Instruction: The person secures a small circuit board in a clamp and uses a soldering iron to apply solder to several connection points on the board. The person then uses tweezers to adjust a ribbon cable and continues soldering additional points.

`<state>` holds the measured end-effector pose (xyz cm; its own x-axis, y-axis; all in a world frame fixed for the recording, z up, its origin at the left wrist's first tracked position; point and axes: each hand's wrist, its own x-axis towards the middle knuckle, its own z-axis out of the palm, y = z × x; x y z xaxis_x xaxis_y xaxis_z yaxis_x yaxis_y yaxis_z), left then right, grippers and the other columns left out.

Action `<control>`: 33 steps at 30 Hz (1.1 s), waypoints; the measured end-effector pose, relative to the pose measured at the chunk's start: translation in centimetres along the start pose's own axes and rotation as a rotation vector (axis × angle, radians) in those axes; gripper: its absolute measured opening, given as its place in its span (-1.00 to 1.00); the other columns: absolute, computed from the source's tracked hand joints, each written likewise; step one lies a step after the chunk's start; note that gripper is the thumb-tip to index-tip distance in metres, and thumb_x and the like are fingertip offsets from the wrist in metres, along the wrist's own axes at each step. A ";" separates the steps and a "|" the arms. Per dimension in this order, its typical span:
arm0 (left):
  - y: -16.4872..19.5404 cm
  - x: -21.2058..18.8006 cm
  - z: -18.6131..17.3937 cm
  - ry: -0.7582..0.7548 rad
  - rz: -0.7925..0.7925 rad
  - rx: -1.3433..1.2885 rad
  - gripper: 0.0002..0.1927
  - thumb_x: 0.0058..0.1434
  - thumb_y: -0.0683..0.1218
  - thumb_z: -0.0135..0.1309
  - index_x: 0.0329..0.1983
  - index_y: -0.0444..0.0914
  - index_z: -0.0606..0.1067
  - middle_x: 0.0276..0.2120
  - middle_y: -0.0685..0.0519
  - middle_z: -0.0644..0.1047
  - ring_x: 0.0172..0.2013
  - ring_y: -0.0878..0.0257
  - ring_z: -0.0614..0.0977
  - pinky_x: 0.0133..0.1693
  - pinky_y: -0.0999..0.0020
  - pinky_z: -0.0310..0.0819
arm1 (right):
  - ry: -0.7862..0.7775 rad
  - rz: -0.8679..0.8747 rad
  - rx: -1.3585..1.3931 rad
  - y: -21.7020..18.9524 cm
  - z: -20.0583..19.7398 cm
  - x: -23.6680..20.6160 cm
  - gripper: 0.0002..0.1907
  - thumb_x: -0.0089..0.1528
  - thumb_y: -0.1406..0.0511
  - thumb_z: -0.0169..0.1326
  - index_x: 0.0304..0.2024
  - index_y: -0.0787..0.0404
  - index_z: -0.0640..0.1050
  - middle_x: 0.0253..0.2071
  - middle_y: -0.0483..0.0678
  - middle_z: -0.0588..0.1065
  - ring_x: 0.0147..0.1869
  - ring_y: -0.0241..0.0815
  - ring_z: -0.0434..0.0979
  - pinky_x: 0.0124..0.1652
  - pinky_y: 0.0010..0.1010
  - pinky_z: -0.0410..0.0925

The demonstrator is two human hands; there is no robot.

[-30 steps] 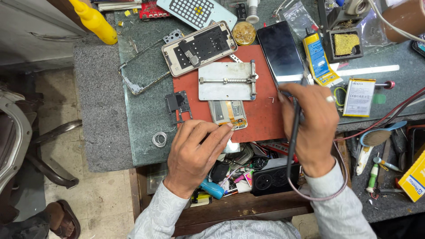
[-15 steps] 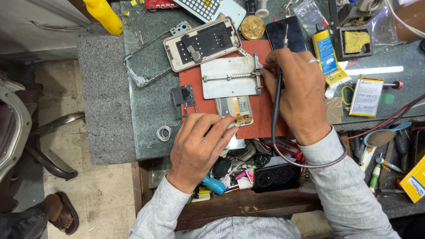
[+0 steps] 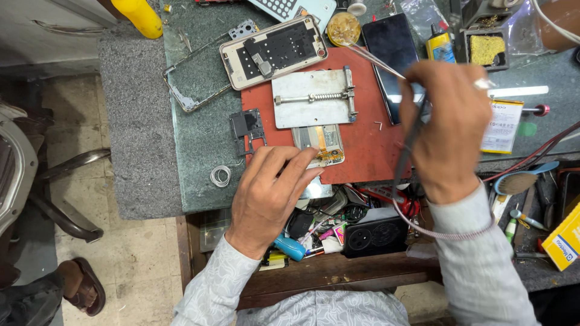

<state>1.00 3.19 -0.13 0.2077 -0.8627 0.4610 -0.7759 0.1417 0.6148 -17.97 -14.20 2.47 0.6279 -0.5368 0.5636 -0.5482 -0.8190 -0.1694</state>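
My left hand [image 3: 272,193] rests its fingertips on a small phone circuit board [image 3: 323,143], which lies on a red mat [image 3: 368,151] and is clamped by a silver metal board holder [image 3: 311,96]. My right hand [image 3: 450,118] hovers over the mat's right edge and grips a corded, dark-handled tool [image 3: 409,148]. The tool's thin metal tip [image 3: 374,61] points up-left toward a round brass-coloured tin [image 3: 343,28]. The cord loops around my right wrist. A black phone [image 3: 389,45] lies partly under that hand.
An opened phone shell [image 3: 275,51], a bare metal frame [image 3: 190,90], a small dark part [image 3: 248,130] and a coil of wire [image 3: 220,176] lie left of the mat. A white battery [image 3: 504,124] lies right. A cluttered drawer [image 3: 344,226] is open below.
My right hand has risen from the mat's lower right and swung the tool tip up toward the round tin. My left hand has stayed on the circuit board.
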 end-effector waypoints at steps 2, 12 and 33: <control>0.0 0.1 0.2 0.013 0.003 -0.010 -0.66 0.22 -0.14 0.31 0.03 -0.31 0.55 -0.22 0.02 0.52 -0.19 0.10 0.56 -0.17 0.18 0.49 | 0.029 0.035 -0.029 -0.2 -1.6 -1.9 -0.82 0.38 0.50 0.26 -0.05 0.26 0.53 -0.17 0.02 0.56 -0.11 -0.01 0.50 -0.04 -0.24 0.29; 0.6 0.6 1.7 0.061 -0.067 -0.047 -0.66 0.25 -0.15 0.31 0.03 -0.34 0.51 -0.16 -0.03 0.52 -0.17 0.06 0.57 -0.14 0.16 0.49 | 0.121 -0.003 0.021 -2.5 -4.4 -10.8 -0.71 0.26 0.53 0.33 -0.16 0.21 0.46 -0.11 -0.03 0.61 -0.06 -0.08 0.54 -0.05 -0.36 0.42; 1.3 0.0 1.3 0.031 -0.055 -0.031 -0.81 0.26 -0.21 0.29 -0.09 -0.30 0.56 -0.18 0.03 0.51 -0.18 0.11 0.56 -0.19 0.20 0.49 | -0.140 -0.089 0.171 -2.9 -2.4 -7.9 -0.73 0.09 0.52 0.27 -0.15 0.32 0.62 -0.01 0.02 0.62 0.06 0.00 0.58 0.01 -0.25 0.45</control>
<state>-0.76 2.71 -0.19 0.2681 -0.8543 0.4453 -0.7443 0.1099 0.6588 -22.69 -7.06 0.45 0.7466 -0.4738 0.4671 -0.3928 -0.8805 -0.2653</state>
